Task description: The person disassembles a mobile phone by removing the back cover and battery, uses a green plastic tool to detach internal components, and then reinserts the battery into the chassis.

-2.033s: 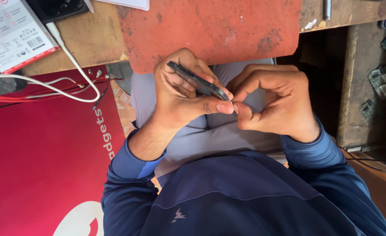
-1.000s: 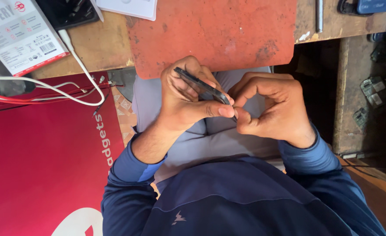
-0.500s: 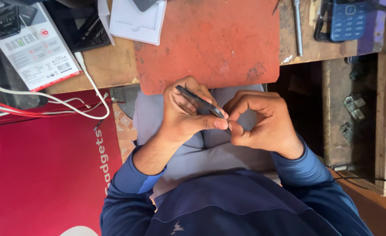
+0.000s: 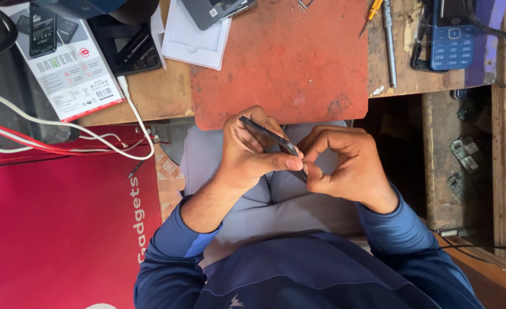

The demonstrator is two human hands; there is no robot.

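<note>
phone point(image 4: 267, 137) held edge-up over the lap, just below the red mat point(image 4: 281, 63) | left hand point(image 4: 247, 157) wrapped round it to keep it steady | right hand point(image 4: 341, 166) pinching its lower end, fingers curled tight | keypad phone point(image 4: 452, 40) and screwdriver point(image 4: 389, 43) up on the bench

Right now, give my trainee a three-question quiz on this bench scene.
1. True or false: both hands hold the thin dark phone over the lap.
2. Which hand's thumb lies along the phone's edge: left hand or right hand?
3. What lies on the bench just right of the red mat: (a) a metal rod, (b) a cup, (c) a book?

Key: 1 true; 2 left; 3 a.
</note>
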